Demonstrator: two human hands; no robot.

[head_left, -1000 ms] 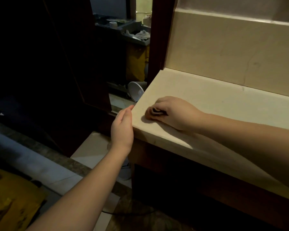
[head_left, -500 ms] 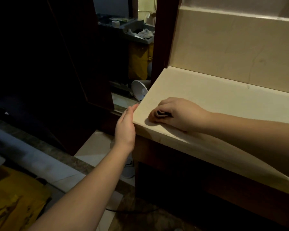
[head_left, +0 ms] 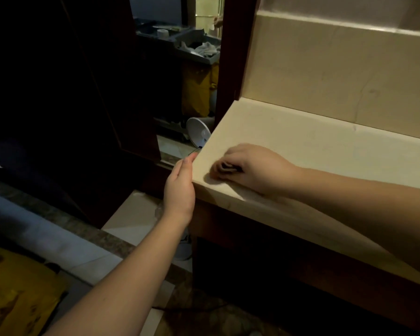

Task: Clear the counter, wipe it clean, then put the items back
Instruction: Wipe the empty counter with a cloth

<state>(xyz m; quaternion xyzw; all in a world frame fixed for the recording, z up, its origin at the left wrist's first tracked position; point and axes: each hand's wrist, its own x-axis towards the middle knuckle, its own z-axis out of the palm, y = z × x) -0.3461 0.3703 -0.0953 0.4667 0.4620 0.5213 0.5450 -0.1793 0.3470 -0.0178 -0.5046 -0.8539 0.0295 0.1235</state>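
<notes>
Fingers of the right hand [head_left: 250,168] curl around a small bunched cloth [head_left: 224,168], pressed on the cream counter [head_left: 325,151] near its left corner, much where it sat a second ago but now blurred mid-rub. Straight-fingered, the left hand [head_left: 180,187] stays flat against the counter's end, seemingly waiting to catch crumbs. Wiping appears to be finishing at this edge; no items are back yet.

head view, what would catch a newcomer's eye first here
The pale counter stands out against the dark room. At its left corner the right hand grips a small dark cloth on its surface, while the left hand lies flat against its end edge.
</notes>
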